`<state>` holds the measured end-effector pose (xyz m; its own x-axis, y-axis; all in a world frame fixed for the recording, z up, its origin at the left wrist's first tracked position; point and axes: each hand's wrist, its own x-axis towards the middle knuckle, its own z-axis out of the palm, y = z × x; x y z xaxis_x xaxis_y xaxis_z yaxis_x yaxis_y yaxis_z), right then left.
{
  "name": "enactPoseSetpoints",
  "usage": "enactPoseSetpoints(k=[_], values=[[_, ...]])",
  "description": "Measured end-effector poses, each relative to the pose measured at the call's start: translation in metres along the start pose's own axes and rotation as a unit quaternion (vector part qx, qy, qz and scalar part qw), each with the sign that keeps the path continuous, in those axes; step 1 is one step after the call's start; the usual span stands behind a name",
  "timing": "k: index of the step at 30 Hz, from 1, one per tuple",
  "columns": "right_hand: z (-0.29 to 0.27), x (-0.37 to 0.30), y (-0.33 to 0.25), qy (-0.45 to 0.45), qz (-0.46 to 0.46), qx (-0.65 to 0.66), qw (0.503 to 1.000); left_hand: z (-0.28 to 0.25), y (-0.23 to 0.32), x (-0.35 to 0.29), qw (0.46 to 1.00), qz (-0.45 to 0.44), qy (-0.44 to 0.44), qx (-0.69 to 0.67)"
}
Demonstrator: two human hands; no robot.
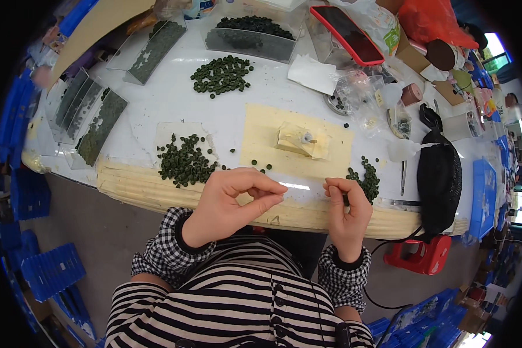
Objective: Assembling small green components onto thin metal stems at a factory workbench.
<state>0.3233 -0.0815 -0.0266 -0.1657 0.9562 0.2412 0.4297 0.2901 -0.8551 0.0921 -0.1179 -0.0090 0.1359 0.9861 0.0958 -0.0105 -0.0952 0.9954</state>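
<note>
Above the near edge of the table, my left hand (pixel 232 200) has thumb and forefinger pinched together. Anything between those tips is too small to make out. Facing it across a small gap, my right hand (pixel 349 211) is also closed in a pinch, and what it holds cannot be made out. Beyond them lies a yellow sheet (pixel 261 124) carrying a small tape-wrapped block (pixel 296 142) with a metal peg on top. Small dark green round pieces lie in a heap (pixel 185 162) by my left hand and in a smaller heap (pixel 368 177) by my right.
Another green heap (pixel 221 75) sits farther back, near a clear bin (pixel 249 40) of dark pieces. Clear trays (pixel 101 127) stand at the left. A phone (pixel 348 35) in a red case leans at the back. Tweezers (pixel 403 177) and a black mesh pouch (pixel 439 174) lie at the right.
</note>
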Motion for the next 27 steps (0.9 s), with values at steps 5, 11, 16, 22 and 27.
enactPoseSetpoints(k=[5, 11, 16, 22, 27], values=[[0.001, -0.001, -0.005, -0.031, 0.029, 0.203, 0.978, 0.014, 0.002, 0.006, 0.975, -0.120, -0.022, -0.184], [0.004, -0.010, -0.003, -0.111, 0.106, 0.470, 0.869, 0.025, -0.001, 0.006, 0.964, -0.139, -0.023, -0.227], [0.011, -0.015, 0.001, -0.139, 0.138, 0.582, 0.790, 0.026, -0.003, 0.005, 0.951, -0.141, -0.036, -0.272], [0.011, -0.011, -0.004, -0.144, 0.154, 0.597, 0.774, 0.026, -0.004, 0.004, 0.930, -0.138, -0.031, -0.338], [0.015, -0.009, -0.009, -0.104, 0.080, 0.505, 0.853, 0.024, -0.008, 0.000, 0.929, -0.127, -0.028, -0.346]])
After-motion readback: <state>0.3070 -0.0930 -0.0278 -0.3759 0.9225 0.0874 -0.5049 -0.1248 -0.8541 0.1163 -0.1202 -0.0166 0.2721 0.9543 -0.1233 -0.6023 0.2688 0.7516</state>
